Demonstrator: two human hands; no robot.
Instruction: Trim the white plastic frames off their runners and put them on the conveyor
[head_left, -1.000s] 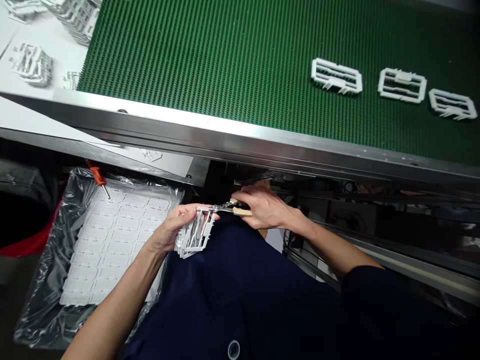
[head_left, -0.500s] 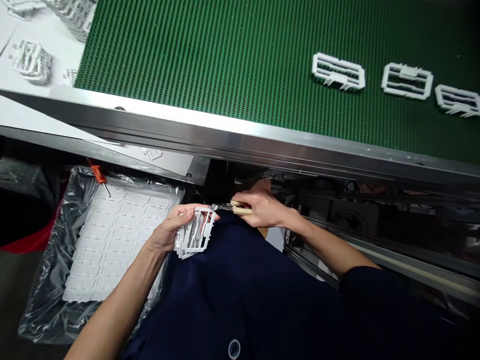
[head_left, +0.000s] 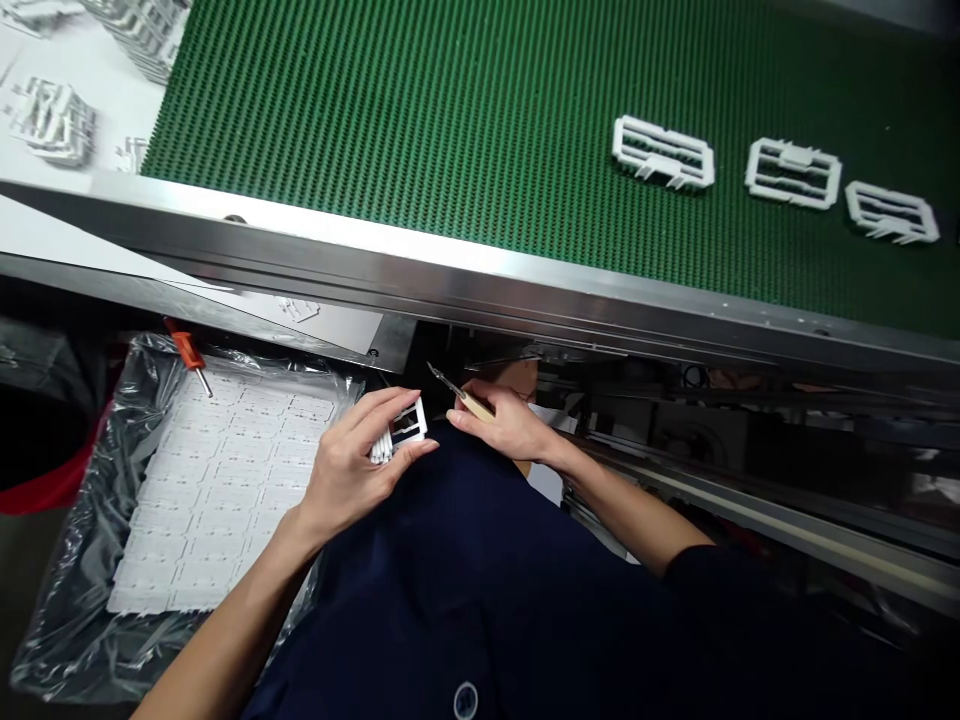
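Observation:
My left hand (head_left: 358,462) is closed round a small stack of white plastic frames (head_left: 409,424), its fingers over the top and the thumb below. The stack's end frame faces right, and my palm hides much of the rest. In my right hand (head_left: 501,424) is a pair of pliers with cream handles (head_left: 477,404). Their narrow metal jaws point up and to the left, apart from the frames. Both hands are above my dark blue clothing, in front of the conveyor's metal edge.
Several white frames (head_left: 663,152) lie on the green conveyor belt (head_left: 390,120). At lower left, a plastic-lined box (head_left: 75,640) holds rows of white parts (head_left: 217,490), with an orange-handled screwdriver (head_left: 187,350) on its far edge. More stacked frames (head_left: 56,125) stand on the upper-left table.
The pliers have drawn away from the frames and now tilt upward. My left hand has turned, bringing the stack round and wrapping more of it. The belt's frames appear slightly further left.

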